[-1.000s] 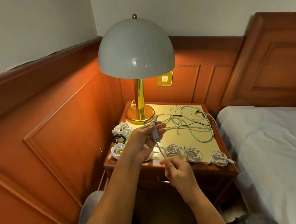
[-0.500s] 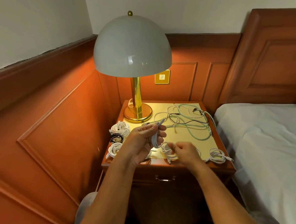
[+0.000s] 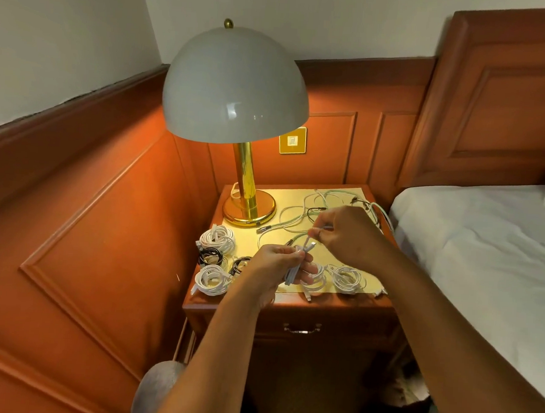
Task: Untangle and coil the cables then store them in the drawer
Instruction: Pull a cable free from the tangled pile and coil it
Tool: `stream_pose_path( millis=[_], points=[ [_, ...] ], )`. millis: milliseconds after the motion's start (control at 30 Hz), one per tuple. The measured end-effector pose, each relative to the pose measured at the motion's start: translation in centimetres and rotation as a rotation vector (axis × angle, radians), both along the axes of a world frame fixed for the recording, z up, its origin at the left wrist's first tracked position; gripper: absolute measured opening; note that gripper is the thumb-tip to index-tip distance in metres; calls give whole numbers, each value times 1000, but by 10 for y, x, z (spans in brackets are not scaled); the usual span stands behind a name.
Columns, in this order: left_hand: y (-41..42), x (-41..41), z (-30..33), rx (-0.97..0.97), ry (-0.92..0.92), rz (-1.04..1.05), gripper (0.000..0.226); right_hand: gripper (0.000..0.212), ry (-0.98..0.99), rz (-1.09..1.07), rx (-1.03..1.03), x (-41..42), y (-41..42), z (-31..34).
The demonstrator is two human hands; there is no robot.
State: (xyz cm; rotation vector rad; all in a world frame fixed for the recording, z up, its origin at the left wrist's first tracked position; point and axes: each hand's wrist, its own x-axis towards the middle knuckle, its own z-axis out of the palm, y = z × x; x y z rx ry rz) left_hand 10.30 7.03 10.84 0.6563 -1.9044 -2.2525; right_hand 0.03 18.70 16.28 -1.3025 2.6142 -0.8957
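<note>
White cable (image 3: 293,273) gripped as a folded bundle in left hand (image 3: 275,265), long axis near upright, over nightstand (image 3: 290,306) front edge | free end pinched by right hand (image 3: 347,235), plug pointing back-right | loose cables (image 3: 325,209) at back-right corner

No lettering, brand or number can be read anywhere here. The gold wall plate (image 3: 292,140) just behind the lamp (image 3: 237,86) carries a small pale insert, perhaps a switch or socket, but any marking on it is too small to make out. A pale strip on the nightstand (image 3: 290,306) front edge is blurred.
</note>
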Motion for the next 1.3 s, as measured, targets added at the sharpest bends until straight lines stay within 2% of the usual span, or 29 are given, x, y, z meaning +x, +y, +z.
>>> stream_pose_path(
  millis=[100,267,367,500,633,733,867,933,1100,1167,1300],
  points=[
    [4,-3,-10,30,21,124,19,21,-58,-32,-80,30,4,-26],
    [18,-4,-16,557,107,272,20,17,-437,-190,-435,78,9,-75],
    [22,-4,-17,731,83,299,26,11,-764,-288,-570,83,7,-90],
    [19,-6,-17,727,82,367,26,11,-1012,-302,-629,85,8,-91],
    [23,-5,-17,658,85,382,6,13,-1222,-314,-703,80,4,-88],
    [25,-8,-15,569,47,419,15,18,-1321,-340,-753,80,0,-89],
    [31,-9,-8,499,30,465,27,18,-1332,-489,-775,75,-8,-97],
    [31,-8,-9,524,48,466,26,22,-1287,-469,-737,72,-6,-100],
    [29,-3,-15,567,94,443,13,29,-1010,-398,-652,70,1,-99],
    [27,-2,-18,472,33,412,11,25,-880,-430,-635,67,3,-99],
    [13,5,-23,139,-92,259,14,21,-756,-393,-564,60,10,-97]
  ],
)
